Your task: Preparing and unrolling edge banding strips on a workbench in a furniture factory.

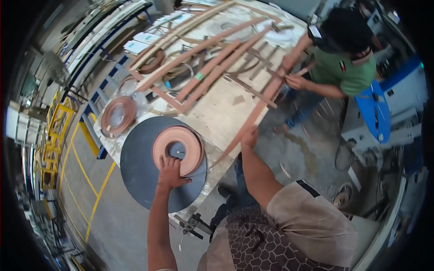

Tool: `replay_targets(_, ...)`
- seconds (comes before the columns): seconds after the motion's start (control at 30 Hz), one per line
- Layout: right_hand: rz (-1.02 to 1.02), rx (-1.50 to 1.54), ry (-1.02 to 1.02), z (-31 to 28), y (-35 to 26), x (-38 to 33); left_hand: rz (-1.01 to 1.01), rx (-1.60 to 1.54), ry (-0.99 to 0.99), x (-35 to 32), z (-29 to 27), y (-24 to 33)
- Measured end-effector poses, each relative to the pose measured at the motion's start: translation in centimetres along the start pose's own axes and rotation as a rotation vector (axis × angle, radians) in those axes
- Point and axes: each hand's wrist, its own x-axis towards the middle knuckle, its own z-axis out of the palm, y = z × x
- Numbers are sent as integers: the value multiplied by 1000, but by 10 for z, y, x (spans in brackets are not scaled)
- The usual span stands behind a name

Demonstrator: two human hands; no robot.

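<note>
Your left hand [169, 174] lies spread on the brown coil [193, 147], atop the grey disc [135, 180]; your right hand [249, 134] grasps the strip [260, 110]. Much looks wound (it's thick already), though some strip remains uncoiled along the table [221, 115].

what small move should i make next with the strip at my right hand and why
I'd perhaps tension the flat reddish-brown strip gently with the right hand, which seems closed on its edge: the strip slants toward the coiled reddish-brown roll on the round dark-grey disc, and the left hand rests on that roll, so could steady it.
</note>
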Motion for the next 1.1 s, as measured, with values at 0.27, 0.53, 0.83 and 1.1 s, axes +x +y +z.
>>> replay_targets(0.27,-154,-43,191,-66,-54,30,109,-66,-54,57,-15,35)
replay_targets(0.53,-152,-59,200,-67,-55,32,125,-107,-25,59,-16,39)
replay_targets(0.83,-192,-27,242,-64,-69,11,84,-123,-35,52,-11,32)
replay_targets(1.1,-191,-3,231,-70,-69,19,111,-103,-44,57,-11,34)
